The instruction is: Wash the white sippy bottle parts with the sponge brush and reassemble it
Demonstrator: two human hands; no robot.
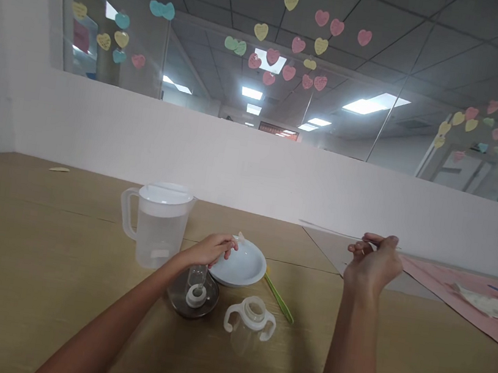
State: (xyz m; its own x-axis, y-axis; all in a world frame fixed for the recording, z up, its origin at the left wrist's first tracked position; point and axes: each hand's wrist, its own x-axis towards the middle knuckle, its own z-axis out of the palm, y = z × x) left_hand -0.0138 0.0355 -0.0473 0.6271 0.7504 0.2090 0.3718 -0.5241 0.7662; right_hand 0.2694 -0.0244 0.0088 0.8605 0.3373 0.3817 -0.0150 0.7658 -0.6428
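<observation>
My left hand (215, 249) is over the near-left rim of a white bowl (241, 266), fingers curled together. At its fingertips is a small translucent piece (241, 237), perhaps a bottle nipple. My right hand (374, 264) is raised at the right, pinching a long thin rod (330, 229) that points left. Below my left hand, a dark round dish (180, 297) holds a small clear bottle part with a white ring (196, 296). A clear baby bottle with two white handles (252, 323) stands open in front of the bowl. Beside the bowl lies a green brush (279, 299).
A translucent lidded pitcher (160, 229) stands left of the bowl. On the right, a pink sheet (439, 281) carries a white cloth (489, 305) and a blue pen-like item. A white wall (256, 169) with a window above it borders the wooden table (35, 255).
</observation>
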